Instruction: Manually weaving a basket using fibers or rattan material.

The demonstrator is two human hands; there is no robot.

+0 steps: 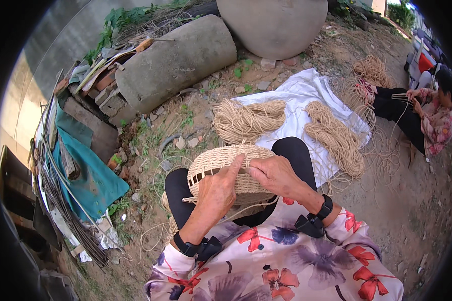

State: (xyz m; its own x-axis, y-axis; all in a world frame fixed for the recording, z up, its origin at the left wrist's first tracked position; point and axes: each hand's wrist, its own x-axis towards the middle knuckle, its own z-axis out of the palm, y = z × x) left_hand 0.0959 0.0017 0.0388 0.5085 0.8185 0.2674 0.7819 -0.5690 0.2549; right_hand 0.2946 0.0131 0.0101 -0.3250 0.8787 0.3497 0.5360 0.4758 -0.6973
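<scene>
A pale tan woven basket (213,160) of twisted cord rests on my lap between my knees, with open gaps in its weave at the left side. My left hand (217,189) grips its near side, the index finger stretched up against the woven wall. My right hand (277,174) is closed at the basket's right part, thumb and fingers pinched close to the left fingertip. Whatever strand lies between those fingers is too small to make out. Loose cords (258,204) trail from the basket below my hands and past my left knee.
Two cord bundles (248,120) (335,138) lie on a white sheet (306,95) ahead. At the right a seated person (434,118) handles cord beside another coil (372,70). A concrete cylinder (178,62), a large round vessel (273,25) and teal cloth (93,173) lie beyond and left.
</scene>
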